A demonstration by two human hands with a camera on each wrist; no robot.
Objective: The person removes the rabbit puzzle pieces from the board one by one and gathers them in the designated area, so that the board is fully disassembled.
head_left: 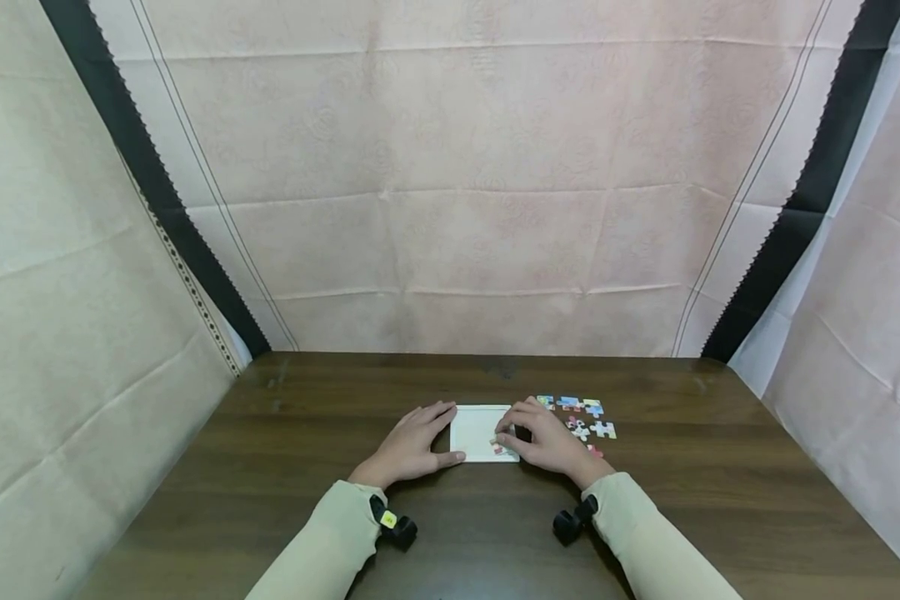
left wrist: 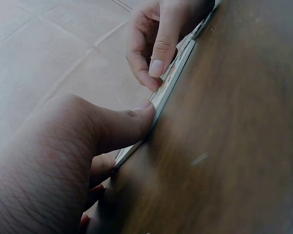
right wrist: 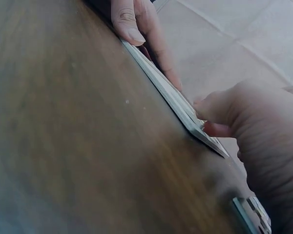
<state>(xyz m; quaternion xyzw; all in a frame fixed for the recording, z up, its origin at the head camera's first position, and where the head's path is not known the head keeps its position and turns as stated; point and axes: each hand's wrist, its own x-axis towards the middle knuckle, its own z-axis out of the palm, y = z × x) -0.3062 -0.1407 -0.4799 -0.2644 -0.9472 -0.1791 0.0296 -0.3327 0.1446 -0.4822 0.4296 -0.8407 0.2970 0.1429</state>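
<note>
A shallow white puzzle tray [head_left: 474, 435] lies on the table between the two hands. My left hand [head_left: 412, 442] rests at the tray's left side with fingers fairly straight, its thumb [left wrist: 132, 124] on the near left corner. Over the tray's right part is my right hand [head_left: 543, 437], with bent fingers and the thumb close to the index finger. Whether a piece sits between those fingertips is hidden. Printed jigsaw pieces [head_left: 498, 448] lie in the tray's near right corner, partly under the right hand.
Several loose jigsaw pieces [head_left: 602, 429] lie right of the tray, some partly covered by the right hand. The brown wooden table [head_left: 330, 392] ends at a pale cloth wall [head_left: 457, 250], with more cloth on both sides. Each wrist carries a small black device [head_left: 567, 527].
</note>
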